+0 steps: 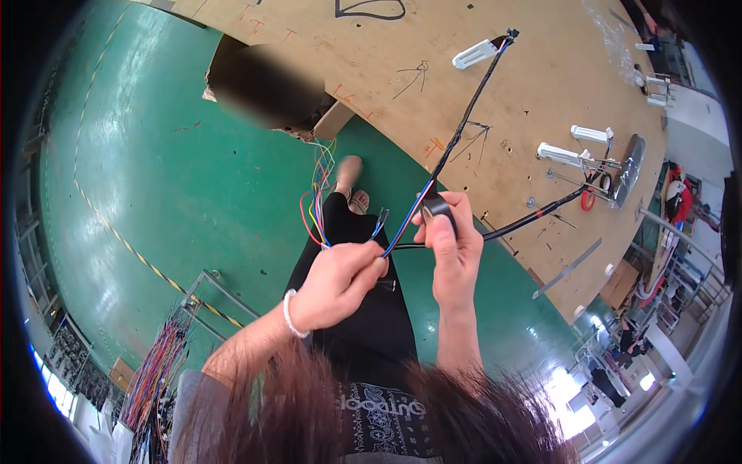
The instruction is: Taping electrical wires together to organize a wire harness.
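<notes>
My left hand (340, 280) is closed round a bundle of wires, whose loose coloured ends (318, 205) fan out beyond the fingers. My right hand (450, 247) grips a roll of black tape (438, 213) beside the blue and red wires (408, 216) that run between my hands. From there a black taped branch (462, 127) stretches up across the board to a small dark connector (512, 35). A second black branch (525, 222) passes behind my right hand and runs right over the board. A short stub with a dark end (381, 223) sticks up between my hands.
A wooden board (371, 66) with drawn marks spans the upper right. White holders (473, 54) stand on it, several at the right near a red tape roll (588, 201). A cardboard box (334, 120) sits at the board's left edge. Many coloured wires (158, 363) hang at lower left.
</notes>
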Demonstrator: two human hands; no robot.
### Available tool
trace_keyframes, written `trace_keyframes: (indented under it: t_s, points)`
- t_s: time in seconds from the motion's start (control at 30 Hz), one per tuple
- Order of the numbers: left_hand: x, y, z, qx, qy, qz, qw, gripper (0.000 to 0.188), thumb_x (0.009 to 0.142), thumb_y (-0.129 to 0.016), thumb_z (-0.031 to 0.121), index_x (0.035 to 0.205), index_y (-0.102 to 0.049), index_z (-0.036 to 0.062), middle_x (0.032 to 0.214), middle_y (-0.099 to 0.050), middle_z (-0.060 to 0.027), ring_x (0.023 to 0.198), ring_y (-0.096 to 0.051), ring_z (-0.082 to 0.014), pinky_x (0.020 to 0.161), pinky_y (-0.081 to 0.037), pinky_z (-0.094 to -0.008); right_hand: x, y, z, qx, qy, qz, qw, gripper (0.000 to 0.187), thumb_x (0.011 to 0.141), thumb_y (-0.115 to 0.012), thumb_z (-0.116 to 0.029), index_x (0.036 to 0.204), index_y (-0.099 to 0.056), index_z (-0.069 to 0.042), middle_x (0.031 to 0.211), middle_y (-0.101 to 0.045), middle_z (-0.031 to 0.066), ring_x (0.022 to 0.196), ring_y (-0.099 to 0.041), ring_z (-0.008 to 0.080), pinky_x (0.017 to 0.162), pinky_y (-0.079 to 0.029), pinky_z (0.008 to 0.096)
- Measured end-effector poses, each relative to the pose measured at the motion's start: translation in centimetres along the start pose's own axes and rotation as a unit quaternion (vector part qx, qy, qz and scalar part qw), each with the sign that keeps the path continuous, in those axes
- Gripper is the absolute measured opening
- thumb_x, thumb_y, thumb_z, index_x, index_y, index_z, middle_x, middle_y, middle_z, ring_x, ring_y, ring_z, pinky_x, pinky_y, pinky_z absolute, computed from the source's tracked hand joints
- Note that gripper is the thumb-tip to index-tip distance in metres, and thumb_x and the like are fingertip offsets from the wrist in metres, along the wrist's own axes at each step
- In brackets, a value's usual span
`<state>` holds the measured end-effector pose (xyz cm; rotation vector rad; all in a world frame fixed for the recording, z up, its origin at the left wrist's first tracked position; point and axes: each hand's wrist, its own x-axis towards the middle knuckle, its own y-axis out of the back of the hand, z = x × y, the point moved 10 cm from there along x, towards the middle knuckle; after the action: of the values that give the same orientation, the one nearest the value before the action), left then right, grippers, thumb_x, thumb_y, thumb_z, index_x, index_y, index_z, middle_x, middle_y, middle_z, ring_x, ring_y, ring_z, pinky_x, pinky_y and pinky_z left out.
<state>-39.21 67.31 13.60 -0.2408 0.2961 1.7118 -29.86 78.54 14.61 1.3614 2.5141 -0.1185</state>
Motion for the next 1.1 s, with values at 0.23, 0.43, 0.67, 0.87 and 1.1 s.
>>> trace_keyframes:
  t_s: [0.23,0.43,0.67,0.87,1.1]
  points:
    - [6.5,3.2,1.4,-0.055,-0.013,0.047,0.997,0.012,0.093,-0.058,0.012,0.093,-0.057,0.0006,0.07,-0.058,-0.0132,0.063,-0.058,-0.0259,0.061,-0.046,-0.0343,-0.6,-0.9,-0.3,-0.105,0.095,-0.057,0.988,0.031,0.095,-0.06,-0.027,0.103,-0.062,0.003,0.107,-0.049,0.0046,0.086,-0.05,0.0104,0.075,-0.044,0.0235]
    - [6.6,3.7,1.9,0.065,-0.037,0.078,0.994,0.005,0.09,-0.06,0.008,0.09,-0.056,0.004,0.068,-0.058,-0.0108,0.059,-0.057,-0.0286,0.054,-0.043,-0.0367,1.6,0.2,0.7,0.471,-0.095,-0.101,0.871,0.041,0.096,-0.051,-0.03,0.122,-0.055,0.001,0.125,-0.057,0.0095,0.113,-0.055,0.0238,0.098,-0.043,0.0398]
    - [5.4,2.4,5.5,0.221,-0.198,0.15,0.943,0.013,0.08,-0.065,-0.003,0.088,-0.057,0.0047,0.066,-0.056,-0.0091,0.06,-0.058,-0.0296,0.051,-0.044,-0.0386,8.2,-0.3,-7.3,-0.248,0.127,-0.126,0.952,0.022,0.08,-0.073,-0.013,0.098,-0.065,-0.003,0.108,-0.056,0.0069,0.111,-0.048,0.0199,0.093,-0.036,0.0361]
    - [6.2,3.3,3.3,0.078,-0.11,0.106,0.985,0.008,0.087,-0.061,0.004,0.089,-0.053,0.0034,0.065,-0.053,-0.01,0.055,-0.054,-0.0272,0.049,-0.04,-0.0369,9.7,-2.7,-9.3,-0.551,0.312,0.01,0.774,0.03,0.076,-0.079,-0.03,0.09,-0.063,-0.008,0.099,-0.055,0.0037,0.096,-0.049,0.0225,0.085,-0.036,0.0391]
    - [6.6,1.7,0.6,-0.18,0.038,-0.003,0.983,0.015,0.099,-0.053,0.016,0.094,-0.056,0.0014,0.065,-0.049,-0.0019,0.058,-0.044,-0.0096,0.053,-0.036,-0.028,6.7,-1.8,0.4,0.21,-0.005,-0.157,0.965,0.052,0.089,-0.071,-0.025,0.128,-0.042,-0.008,0.129,-0.053,0.0178,0.118,-0.053,0.0227,0.099,-0.044,0.0389]
